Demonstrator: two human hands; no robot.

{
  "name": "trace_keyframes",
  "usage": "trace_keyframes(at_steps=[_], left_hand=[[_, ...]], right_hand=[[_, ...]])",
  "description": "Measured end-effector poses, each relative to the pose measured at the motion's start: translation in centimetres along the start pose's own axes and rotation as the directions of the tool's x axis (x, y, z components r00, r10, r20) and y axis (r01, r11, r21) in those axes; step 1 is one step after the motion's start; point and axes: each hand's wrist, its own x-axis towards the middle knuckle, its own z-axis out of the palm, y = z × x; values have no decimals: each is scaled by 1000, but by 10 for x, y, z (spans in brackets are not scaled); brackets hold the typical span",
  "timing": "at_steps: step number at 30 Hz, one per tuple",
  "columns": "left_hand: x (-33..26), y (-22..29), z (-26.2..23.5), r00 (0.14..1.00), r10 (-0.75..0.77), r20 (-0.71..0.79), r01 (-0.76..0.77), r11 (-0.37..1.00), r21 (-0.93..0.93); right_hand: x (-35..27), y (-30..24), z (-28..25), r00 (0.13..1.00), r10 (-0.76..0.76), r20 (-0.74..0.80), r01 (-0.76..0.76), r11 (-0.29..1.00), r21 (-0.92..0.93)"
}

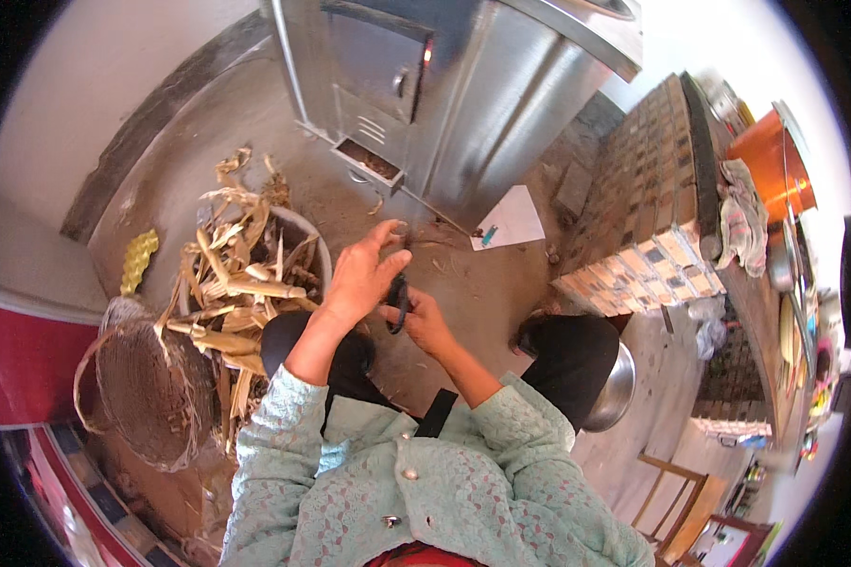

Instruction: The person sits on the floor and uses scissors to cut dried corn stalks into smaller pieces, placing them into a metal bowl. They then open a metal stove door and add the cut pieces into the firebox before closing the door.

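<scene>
I see my left hand (pixel 364 274) raised, thumb and fingers pinched on something too small to make out. Right hand (pixel 425 321) is closed around a small dark object (pixel 399 300), mostly hidden in the grip, at centre frame. At 9 o'clock: pan of dry husks (pixel 241 283), woven basket (pixel 147 387).

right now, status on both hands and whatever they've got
Left hand raised, fingers curled over a small dark object. Right hand gripping it from below. Basin of dry corn husks at left, clear of hands.
</scene>
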Motion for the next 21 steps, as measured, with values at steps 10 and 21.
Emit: trace_keyframes(at_steps=[10,21], left_hand=[[24,-31,58,900,17,435,-273,800,534],[21,-26,78,806,-99,583,-371,684,628]], right_hand=[[17,139,-129,594,432,-679,-393,892,225],[63,209,-248,382,469,-796,-722,690,60]])
